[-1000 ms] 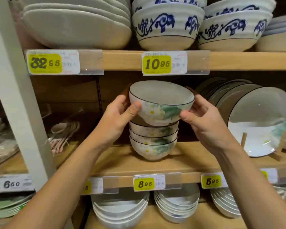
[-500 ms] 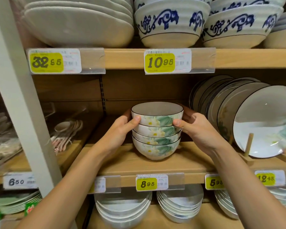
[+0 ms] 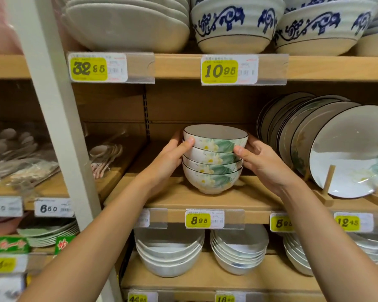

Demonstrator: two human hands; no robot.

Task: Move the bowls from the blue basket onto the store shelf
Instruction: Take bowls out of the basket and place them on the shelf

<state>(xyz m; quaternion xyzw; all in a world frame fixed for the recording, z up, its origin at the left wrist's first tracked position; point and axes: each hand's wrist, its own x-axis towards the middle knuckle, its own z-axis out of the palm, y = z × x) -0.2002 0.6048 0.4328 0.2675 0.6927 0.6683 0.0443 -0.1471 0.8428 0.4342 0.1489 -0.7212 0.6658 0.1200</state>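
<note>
A stack of several white bowls [image 3: 213, 168] with green leaves and pale flowers stands on the middle wooden shelf [image 3: 205, 201]. The top bowl [image 3: 216, 139] sits nested in the stack. My left hand [image 3: 170, 156] presses the stack's left side, thumb on the upper bowls. My right hand [image 3: 260, 162] holds the right side the same way, with its fingers behind the stack. The blue basket is out of view.
Matching plates [image 3: 345, 153] lean on a wooden stand to the right of the stack. Large blue-patterned bowls [image 3: 236, 22] fill the shelf above and white bowls [image 3: 168, 253] the shelf below. A grey upright post [image 3: 59, 127] stands at left, with packed spoons [image 3: 105, 153] behind it.
The top bowl came down from above the stack and now sits nested in it. Both hands came down with it and now clasp the stack's sides.
</note>
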